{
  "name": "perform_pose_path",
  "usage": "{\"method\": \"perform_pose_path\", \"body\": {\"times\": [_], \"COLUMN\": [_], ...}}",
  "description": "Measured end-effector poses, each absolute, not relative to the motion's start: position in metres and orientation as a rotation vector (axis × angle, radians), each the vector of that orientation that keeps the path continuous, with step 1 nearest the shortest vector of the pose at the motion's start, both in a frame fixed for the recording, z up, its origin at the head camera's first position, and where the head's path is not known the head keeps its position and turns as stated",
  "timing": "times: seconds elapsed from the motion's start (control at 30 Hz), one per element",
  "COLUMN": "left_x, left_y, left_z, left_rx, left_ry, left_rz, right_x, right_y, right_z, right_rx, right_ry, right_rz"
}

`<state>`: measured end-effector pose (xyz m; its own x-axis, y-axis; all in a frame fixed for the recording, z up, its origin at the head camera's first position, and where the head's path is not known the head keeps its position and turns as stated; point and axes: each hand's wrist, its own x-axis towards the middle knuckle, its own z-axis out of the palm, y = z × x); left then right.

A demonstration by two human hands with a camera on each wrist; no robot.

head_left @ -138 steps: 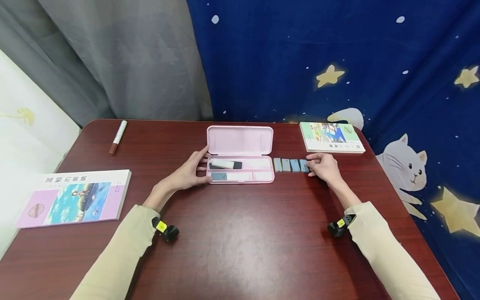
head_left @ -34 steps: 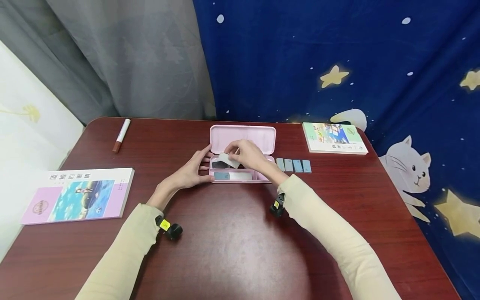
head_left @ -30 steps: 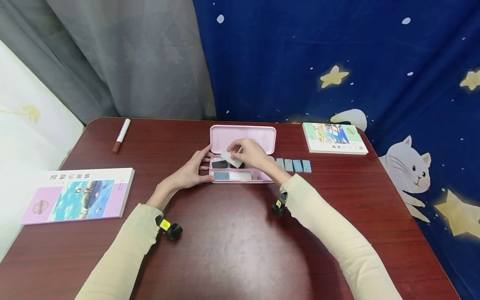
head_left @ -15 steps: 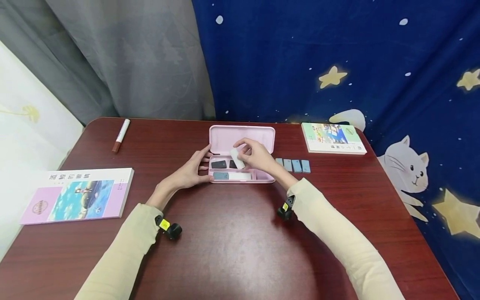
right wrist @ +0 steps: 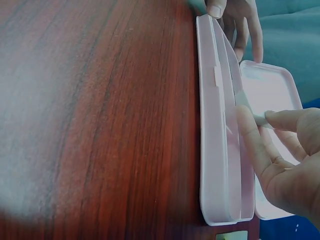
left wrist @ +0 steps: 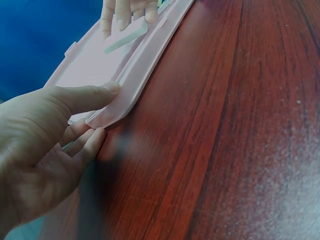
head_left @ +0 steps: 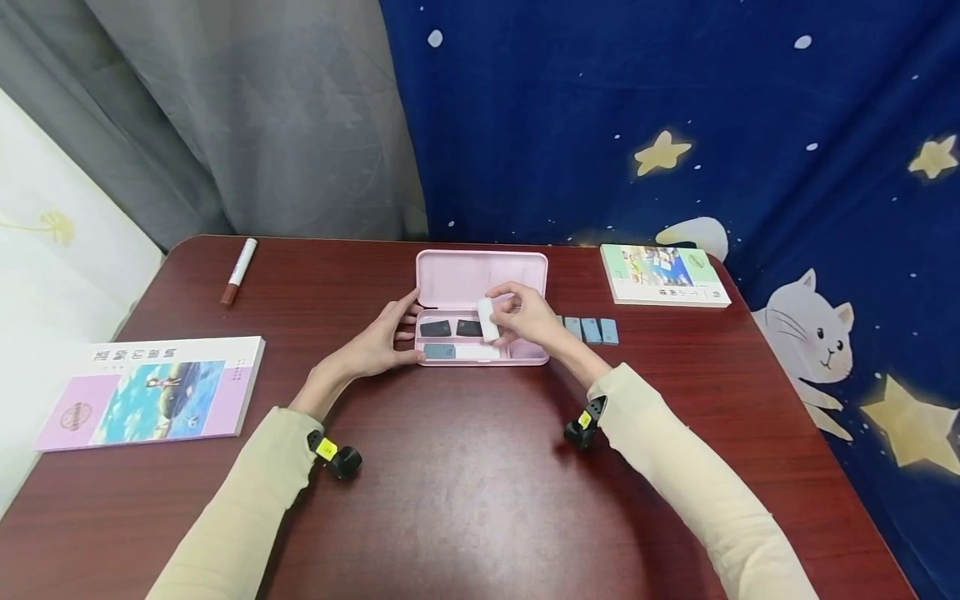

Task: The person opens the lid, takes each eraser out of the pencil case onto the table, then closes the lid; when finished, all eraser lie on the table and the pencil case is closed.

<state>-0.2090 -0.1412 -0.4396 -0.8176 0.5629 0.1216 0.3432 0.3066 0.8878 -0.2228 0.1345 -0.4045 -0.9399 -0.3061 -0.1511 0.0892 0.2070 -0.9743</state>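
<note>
An open pink pencil case (head_left: 517, 362) stands on the table with its lid (head_left: 457, 279) tipped back. My left hand (head_left: 372, 343) holds its left end, thumb on the front rim and fingers around the end wall. My right hand (head_left: 532, 318) pinches a white eraser (head_left: 487, 322) over the rear compartment, long side pointing away from me; the left wrist view shows the eraser (left wrist: 126, 36) between thumb and fingers. Two black blocks (head_left: 435, 328) lie in the rear compartment. In the front one sit a blue-grey block (head_left: 438, 351) and a white block (head_left: 477, 352).
Several blue-grey blocks (head_left: 591, 332) stand in a row right of the case, partly behind my right hand. A green-covered book (head_left: 663, 275) lies at the back right, a purple-edged book (head_left: 153, 393) at the left. A brown-and-white marker (head_left: 239, 271) lies at the back left.
My right hand left the row of blue-grey blocks, took up the white eraser from the rear compartment, turned it and shifted right, uncovering the black blocks. My left hand stays on the case.
</note>
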Motion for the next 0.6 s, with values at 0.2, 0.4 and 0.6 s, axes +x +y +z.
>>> {"method": "perform_pose_path", "body": {"times": [0.2,0.4,0.6], "left_x": [-0.209,-0.208,-0.208], "left_y": [-0.141,-0.140,-0.142], "left_z": [-0.440,-0.438,-0.437], "left_rx": [0.834,0.829,0.811], "left_ry": [2.354,2.351,2.342], "left_rz": [1.537,1.517,1.513], "right_x": [-0.220,-0.216,-0.213], "right_y": [0.140,0.148,0.160], "right_z": [-0.405,-0.405,-0.406], "right_rx": [-0.134,-0.065,-0.054], "right_ry": [2.140,2.171,2.204], "right_rz": [-1.814,-1.821,-1.823]}}
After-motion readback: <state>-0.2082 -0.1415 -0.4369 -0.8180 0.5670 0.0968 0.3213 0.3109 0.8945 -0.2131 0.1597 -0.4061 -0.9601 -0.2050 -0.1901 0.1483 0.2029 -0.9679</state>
